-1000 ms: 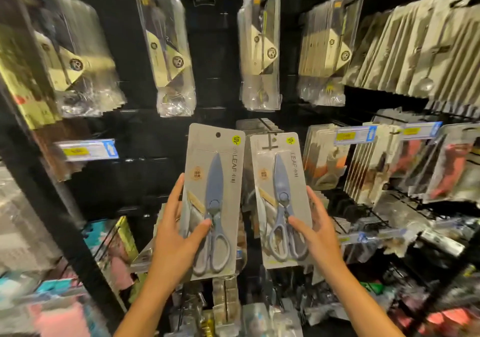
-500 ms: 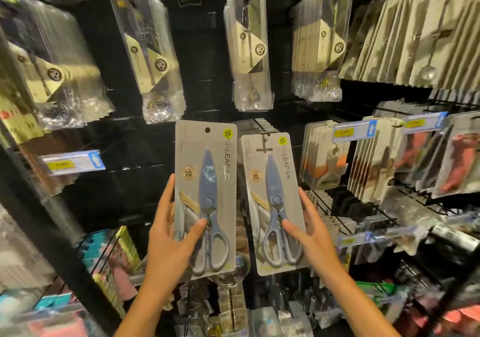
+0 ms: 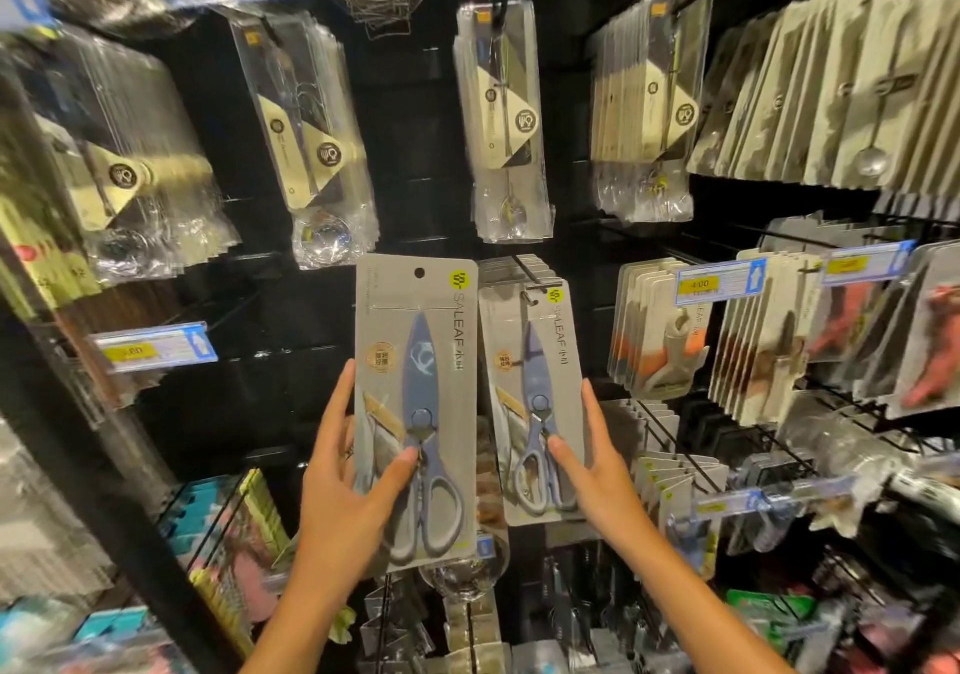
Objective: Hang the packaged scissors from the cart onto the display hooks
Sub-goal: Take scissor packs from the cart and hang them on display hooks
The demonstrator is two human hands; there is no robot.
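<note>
Head view, left hand (image 3: 347, 486): I see it gripping the left scissors pack (image 3: 415, 403), thumb on the front, held free before the rack.
Head view, right hand (image 3: 597, 470): grasping the right scissors pack (image 3: 532, 398), whose top sits on a display hook (image 3: 527, 270).

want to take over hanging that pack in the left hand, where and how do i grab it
Pinch the scissors pack at its lower half, coming from its left edge as the left hand does: thumb on the front, fingers behind. The flat upright card suits that, and it keeps the hang hole at the top clear for the hook.
</note>
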